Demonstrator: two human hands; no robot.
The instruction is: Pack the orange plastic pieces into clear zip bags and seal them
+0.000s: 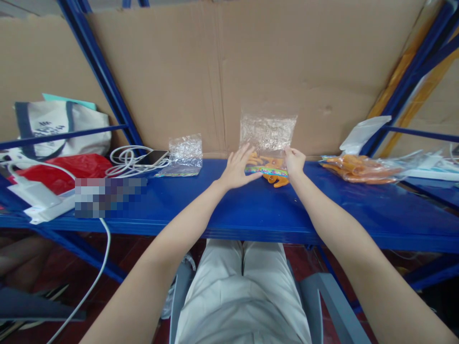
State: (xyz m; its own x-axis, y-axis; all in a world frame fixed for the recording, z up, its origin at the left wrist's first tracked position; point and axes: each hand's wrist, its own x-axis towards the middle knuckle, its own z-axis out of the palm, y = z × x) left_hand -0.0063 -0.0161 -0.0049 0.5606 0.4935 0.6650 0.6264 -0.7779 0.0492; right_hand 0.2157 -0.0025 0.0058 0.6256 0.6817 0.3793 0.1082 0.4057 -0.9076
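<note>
A clear plastic bag (268, 130) with a colourful printed strip leans up against the cardboard at the back of the blue shelf. Orange plastic pieces (278, 181) show behind and below the strip; whether they lie inside the bag or under it, I cannot tell. My left hand (235, 168) is open at the bag's left side, fingers spread and the thumb near the strip. On the right side, my right hand (295, 162) pinches the bag's edge, its fingers closed. Another clear bag (185, 155) stands to the left of my hands.
To the right lies a bag of orange pieces (362, 169). A phone (153, 157), coiled white cable (122, 161), red bag (71, 167), power strip (53, 205) and canvas tote (88, 129) crowd the left. Blue metal posts (103, 76) frame the shelf.
</note>
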